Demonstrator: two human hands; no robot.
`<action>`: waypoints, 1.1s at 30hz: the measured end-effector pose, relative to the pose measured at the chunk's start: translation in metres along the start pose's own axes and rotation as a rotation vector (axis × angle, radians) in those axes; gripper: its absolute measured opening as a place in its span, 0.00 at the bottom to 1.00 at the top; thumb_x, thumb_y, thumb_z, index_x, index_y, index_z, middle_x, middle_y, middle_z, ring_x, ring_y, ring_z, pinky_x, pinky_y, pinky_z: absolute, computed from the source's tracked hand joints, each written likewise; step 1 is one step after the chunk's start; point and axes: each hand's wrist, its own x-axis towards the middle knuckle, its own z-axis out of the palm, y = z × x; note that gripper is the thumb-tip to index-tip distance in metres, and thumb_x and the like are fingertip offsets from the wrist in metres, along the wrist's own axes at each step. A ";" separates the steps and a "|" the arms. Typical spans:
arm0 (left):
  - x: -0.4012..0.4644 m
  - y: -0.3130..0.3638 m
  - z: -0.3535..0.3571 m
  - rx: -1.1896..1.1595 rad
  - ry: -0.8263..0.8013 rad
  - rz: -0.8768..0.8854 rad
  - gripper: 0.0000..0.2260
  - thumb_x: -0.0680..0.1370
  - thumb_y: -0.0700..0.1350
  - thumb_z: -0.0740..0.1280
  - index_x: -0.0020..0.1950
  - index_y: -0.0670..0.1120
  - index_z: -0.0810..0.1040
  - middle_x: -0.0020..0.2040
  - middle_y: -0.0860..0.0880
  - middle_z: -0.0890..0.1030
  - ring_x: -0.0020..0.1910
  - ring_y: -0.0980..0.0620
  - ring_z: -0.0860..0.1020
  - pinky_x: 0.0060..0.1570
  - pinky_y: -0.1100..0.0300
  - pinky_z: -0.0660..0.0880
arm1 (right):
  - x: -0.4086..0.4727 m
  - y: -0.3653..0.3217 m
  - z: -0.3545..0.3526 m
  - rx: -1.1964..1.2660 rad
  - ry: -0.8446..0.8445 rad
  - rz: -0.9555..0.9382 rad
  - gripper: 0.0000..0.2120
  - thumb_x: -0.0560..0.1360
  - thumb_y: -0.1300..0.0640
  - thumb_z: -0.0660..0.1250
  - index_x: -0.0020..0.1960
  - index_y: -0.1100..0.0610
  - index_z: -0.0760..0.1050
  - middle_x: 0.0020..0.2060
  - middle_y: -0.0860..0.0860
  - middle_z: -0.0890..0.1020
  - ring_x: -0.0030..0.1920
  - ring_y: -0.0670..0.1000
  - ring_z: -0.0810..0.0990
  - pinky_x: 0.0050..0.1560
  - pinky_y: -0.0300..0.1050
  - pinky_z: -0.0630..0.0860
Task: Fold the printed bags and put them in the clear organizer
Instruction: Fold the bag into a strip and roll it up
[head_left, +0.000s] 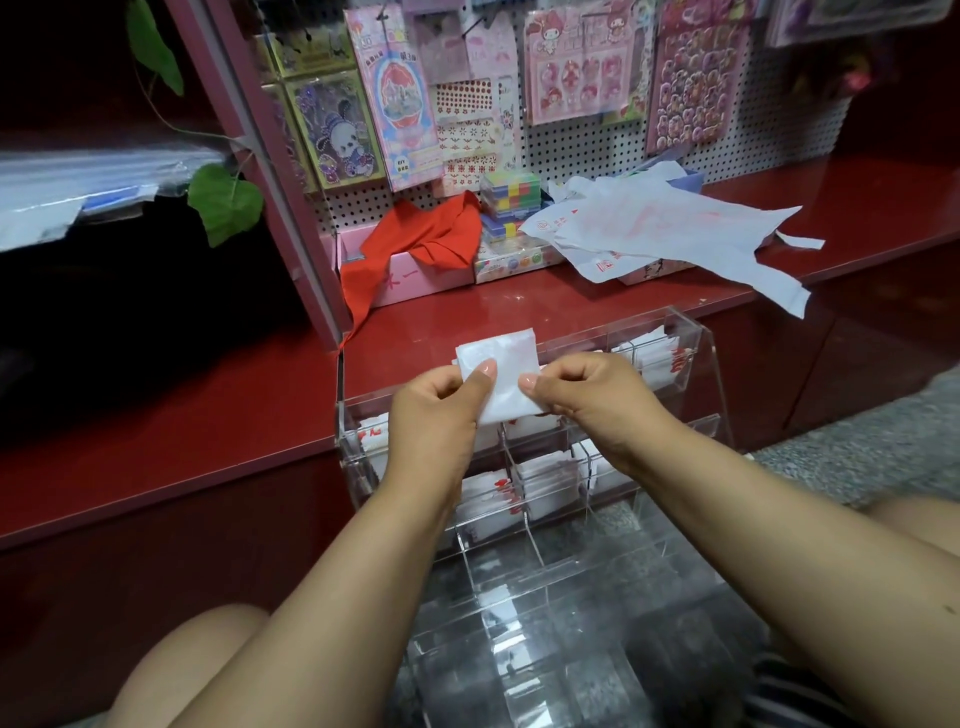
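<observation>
Left hand (434, 402) and right hand (582, 389) pinch folded bag's (501, 371) side edges above clear organizer (701, 364)

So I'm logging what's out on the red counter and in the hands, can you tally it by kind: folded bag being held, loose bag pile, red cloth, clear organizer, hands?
Folded bag, pinched by left hand and right hand: 1
Pile of unfolded printed bags: 1 (number of bags in it cannot be told)
Red cloth: 1
Clear organizer: 1
Hands: 2
Total: 6
</observation>
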 end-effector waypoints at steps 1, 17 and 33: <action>0.001 -0.002 0.001 0.016 0.013 0.012 0.16 0.72 0.51 0.73 0.36 0.38 0.78 0.35 0.40 0.77 0.36 0.48 0.71 0.40 0.51 0.72 | 0.000 0.000 -0.001 -0.008 -0.001 0.006 0.11 0.73 0.63 0.71 0.33 0.61 0.75 0.23 0.45 0.75 0.25 0.39 0.72 0.32 0.29 0.70; 0.032 -0.031 0.048 0.383 -0.149 0.058 0.03 0.76 0.45 0.72 0.47 0.47 0.82 0.36 0.50 0.82 0.34 0.53 0.78 0.41 0.54 0.77 | 0.029 0.012 -0.066 -0.533 0.076 -0.055 0.04 0.73 0.58 0.72 0.39 0.55 0.80 0.30 0.44 0.79 0.29 0.39 0.74 0.33 0.33 0.69; 0.047 -0.087 0.099 0.875 -0.262 0.096 0.08 0.77 0.51 0.70 0.41 0.49 0.83 0.36 0.49 0.83 0.39 0.46 0.80 0.40 0.55 0.76 | 0.045 0.061 -0.113 -0.985 0.039 0.073 0.08 0.68 0.56 0.76 0.33 0.50 0.79 0.28 0.44 0.78 0.33 0.45 0.76 0.34 0.37 0.67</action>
